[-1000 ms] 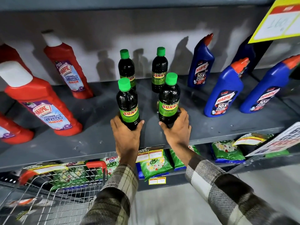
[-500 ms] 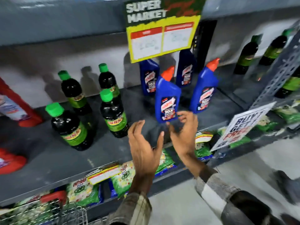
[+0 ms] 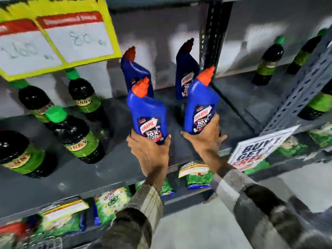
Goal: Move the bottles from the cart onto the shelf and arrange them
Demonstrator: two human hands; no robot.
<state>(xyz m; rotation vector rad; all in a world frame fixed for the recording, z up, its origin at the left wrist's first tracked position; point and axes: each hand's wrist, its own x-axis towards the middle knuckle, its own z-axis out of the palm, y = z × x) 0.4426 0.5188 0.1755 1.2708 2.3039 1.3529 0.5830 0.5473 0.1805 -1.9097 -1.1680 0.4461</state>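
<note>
Your left hand (image 3: pixel 149 151) is wrapped around the base of the front-left blue bottle (image 3: pixel 146 115), fingers (image 3: pixel 166 141) curled round its right side and thumb on the left. Your right hand (image 3: pixel 206 141) cups the base of the front-right blue bottle (image 3: pixel 199 108) the same way. Both bottles stand near the front of the grey shelf (image 3: pixel 107 169), tilted slightly; whether their bases touch the shelf or are just lifted cannot be told. Two more blue bottles (image 3: pixel 133 69) stand behind them, near the back wall.

These look like rigid plastic bottles, probably full and bottom-heavy, with smooth glossy sides that may slip under a loose grip. Holding low, as you do, keeps the weight under control, but the angled neck and orange cap (image 3: pixel 141 87) make them top-awkward, so a grip nearer the waist would steady a push. The dark bottles with green caps (image 3: pixel 75 135) stand well apart to the left.
</note>
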